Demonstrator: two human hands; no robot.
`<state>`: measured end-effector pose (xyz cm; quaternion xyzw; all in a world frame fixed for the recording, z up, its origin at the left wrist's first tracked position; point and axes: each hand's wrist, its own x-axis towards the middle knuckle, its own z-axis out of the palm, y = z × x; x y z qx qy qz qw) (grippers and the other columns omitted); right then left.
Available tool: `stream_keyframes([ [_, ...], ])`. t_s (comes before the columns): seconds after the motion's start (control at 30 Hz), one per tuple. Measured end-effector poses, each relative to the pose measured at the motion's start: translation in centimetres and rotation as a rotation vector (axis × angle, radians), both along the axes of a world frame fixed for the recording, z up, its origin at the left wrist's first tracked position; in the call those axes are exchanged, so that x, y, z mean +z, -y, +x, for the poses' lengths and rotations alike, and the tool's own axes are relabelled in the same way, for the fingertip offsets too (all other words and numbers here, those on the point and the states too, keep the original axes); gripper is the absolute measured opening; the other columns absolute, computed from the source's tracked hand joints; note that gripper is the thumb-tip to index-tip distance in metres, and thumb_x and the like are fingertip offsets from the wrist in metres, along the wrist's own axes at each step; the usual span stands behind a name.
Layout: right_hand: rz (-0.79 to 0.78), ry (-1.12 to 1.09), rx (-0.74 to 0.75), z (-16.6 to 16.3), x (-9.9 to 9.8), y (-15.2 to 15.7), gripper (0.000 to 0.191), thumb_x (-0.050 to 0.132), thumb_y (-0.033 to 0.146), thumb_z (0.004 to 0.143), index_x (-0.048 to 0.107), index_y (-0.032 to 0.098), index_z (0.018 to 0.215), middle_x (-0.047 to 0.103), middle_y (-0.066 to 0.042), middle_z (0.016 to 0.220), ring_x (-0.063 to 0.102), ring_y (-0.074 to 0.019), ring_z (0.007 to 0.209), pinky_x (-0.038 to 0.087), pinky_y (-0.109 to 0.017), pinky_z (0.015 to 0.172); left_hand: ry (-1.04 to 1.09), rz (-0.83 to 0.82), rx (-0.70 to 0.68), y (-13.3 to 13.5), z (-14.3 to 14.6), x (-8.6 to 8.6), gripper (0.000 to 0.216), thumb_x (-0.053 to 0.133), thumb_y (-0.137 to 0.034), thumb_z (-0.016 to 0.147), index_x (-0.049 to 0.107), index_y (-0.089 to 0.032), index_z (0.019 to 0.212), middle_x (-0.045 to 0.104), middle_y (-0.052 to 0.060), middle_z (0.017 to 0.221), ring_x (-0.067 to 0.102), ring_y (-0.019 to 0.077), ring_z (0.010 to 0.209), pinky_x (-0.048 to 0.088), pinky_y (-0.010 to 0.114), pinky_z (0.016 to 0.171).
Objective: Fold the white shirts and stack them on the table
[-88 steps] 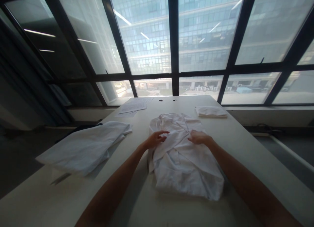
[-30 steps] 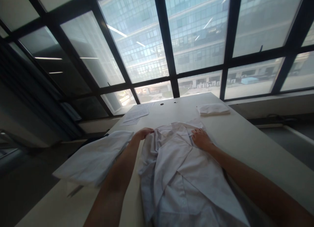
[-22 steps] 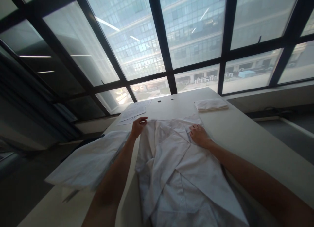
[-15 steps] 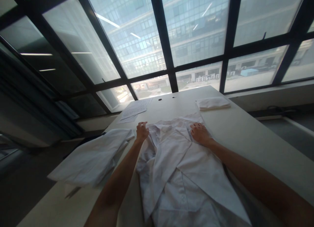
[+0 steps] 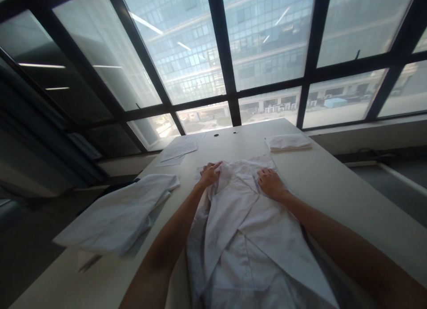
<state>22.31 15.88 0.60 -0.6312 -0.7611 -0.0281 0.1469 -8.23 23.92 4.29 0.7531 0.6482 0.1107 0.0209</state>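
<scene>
A white garment with a buttoned front (image 5: 247, 255), perhaps a shirt or coat, lies on the table with its folded parts crossing over its middle. At its far left corner is my left hand (image 5: 211, 174), touching the cloth with the index finger stretched out and the other fingers loosely bent. My right hand (image 5: 271, 182) rests palm down on the upper right part of the garment, fingers slightly bent. The cloth under both palms is hidden, and the near end of the garment runs out of view.
Another loosely folded white cloth (image 5: 116, 213) lies on the left, with a dark object (image 5: 89, 263) near it. Paper sheets (image 5: 178, 149) lie at the far left of the white table (image 5: 336, 198). A folded white cloth (image 5: 288, 142) sits at the far right. Windows (image 5: 267, 46) stand behind.
My left hand has moved right, from beside the garment's left edge onto its upper left part, and its index finger now points right. My right hand stays in nearly the same place.
</scene>
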Motion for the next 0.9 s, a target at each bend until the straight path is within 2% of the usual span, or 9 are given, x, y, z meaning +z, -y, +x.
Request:
stream_keyframes([
  [0.1, 0.004, 0.003, 0.006, 0.0, 0.0, -0.1, 0.03, 0.044, 0.026, 0.1, 0.065, 0.019, 0.121, 0.063, -0.014, 0.129, 0.052, -0.0264, 0.12, 0.036, -0.036, 0.105, -0.033, 0.092, 0.031, 0.6, 1.2, 0.0, 0.068, 0.055, -0.034, 0.095, 0.033, -0.032, 0.16, 0.037, 0.014, 0.161, 0.039, 0.0383, 0.141, 0.039, 0.058, 0.108],
  [0.23, -0.015, -0.021, 0.024, 0.2, -0.7, -0.5, 0.038, 0.042, 0.03, 0.102, 0.063, 0.017, 0.13, 0.06, -0.016, 0.138, 0.05, -0.0276, 0.128, 0.035, -0.04, 0.11, -0.037, 0.136, -0.008, 2.0, 3.0, -1.1, 0.057, 0.042, -0.033, 0.102, 0.039, -0.02, 0.157, 0.042, 0.018, 0.158, 0.038, 0.0337, 0.144, 0.032, 0.055, 0.116],
  [0.37, -0.078, -0.021, 0.032, 0.3, -1.9, -0.9, 0.055, 0.037, 0.041, 0.104, 0.045, 0.018, 0.153, 0.038, -0.016, 0.161, 0.031, -0.0309, 0.149, 0.024, -0.051, 0.12, -0.052, -0.07, -0.127, 3.3, 2.9, -3.2, 0.059, 0.035, -0.053, 0.103, 0.038, -0.029, 0.157, 0.031, 0.012, 0.166, 0.024, 0.0381, 0.153, 0.019, 0.067, 0.118],
  [0.47, -0.117, -0.003, 0.017, 0.4, -2.5, -1.1, 0.059, 0.033, 0.045, 0.105, 0.039, 0.018, 0.157, 0.032, -0.016, 0.165, 0.025, -0.0305, 0.153, 0.019, -0.054, 0.122, -0.015, -0.105, -0.081, 3.1, 1.7, -4.1, 0.064, 0.028, -0.06, 0.103, 0.031, -0.033, 0.16, 0.025, 0.009, 0.169, 0.017, 0.0384, 0.155, 0.013, 0.068, 0.119],
  [0.53, -0.12, 0.005, 0.001, 0.5, -2.7, -1.1, 0.061, 0.032, 0.047, 0.105, 0.037, 0.018, 0.158, 0.03, -0.016, 0.166, 0.025, -0.0303, 0.153, 0.017, -0.054, 0.123, -0.005, -0.097, -0.057, 2.3, 1.1, -4.2, 0.064, 0.027, -0.061, 0.102, 0.033, -0.033, 0.16, 0.024, 0.008, 0.169, 0.016, 0.0377, 0.156, 0.011, 0.068, 0.119],
  [0.63, -0.118, 0.02, -0.015, 0.6, -2.5, -1.4, 0.062, 0.031, 0.048, 0.105, 0.035, 0.018, 0.159, 0.029, -0.016, 0.166, 0.023, -0.0301, 0.154, 0.016, -0.055, 0.122, 0.061, -0.117, -0.054, 0.6, 1.1, -3.7, 0.06, 0.037, -0.06, 0.101, 0.045, -0.032, 0.154, 0.027, 0.007, 0.168, 0.016, 0.0391, 0.155, 0.008, 0.07, 0.119],
  [0.7, -0.129, 0.032, -0.027, 0.8, -2.2, -1.8, 0.063, 0.03, 0.048, 0.105, 0.034, 0.017, 0.16, 0.028, -0.017, 0.167, 0.023, -0.0302, 0.154, 0.016, -0.055, 0.122, 0.154, -0.117, -0.076, -0.7, 1.4, -2.9, 0.055, 0.047, -0.055, 0.099, 0.052, -0.031, 0.149, 0.035, 0.008, 0.164, 0.022, 0.038, 0.154, 0.01, 0.069, 0.119],
  [0.8, -0.15, 0.045, -0.056, 1.3, -1.9, -2.9, 0.063, 0.029, 0.047, 0.105, 0.033, 0.016, 0.16, 0.028, -0.016, 0.167, 0.023, -0.0304, 0.154, 0.018, -0.054, 0.122, 0.268, -0.082, -0.126, -2.1, 1.8, -1.1, 0.047, 0.046, -0.039, 0.101, 0.057, -0.026, 0.144, 0.053, 0.007, 0.153, 0.04, 0.0289, 0.147, 0.026, 0.055, 0.122],
  [0.9, -0.155, 0.043, -0.06, 1.9, -1.9, -4.2, 0.061, 0.028, 0.045, 0.105, 0.034, 0.019, 0.16, 0.029, -0.015, 0.167, 0.024, -0.0293, 0.154, 0.02, -0.055, 0.121, 0.341, -0.003, -0.125, -1.8, 0.9, 0.8, 0.047, 0.041, -0.025, 0.101, 0.057, -0.017, 0.144, 0.057, 0.008, 0.149, 0.05, 0.0214, 0.139, 0.036, 0.039, 0.119],
])
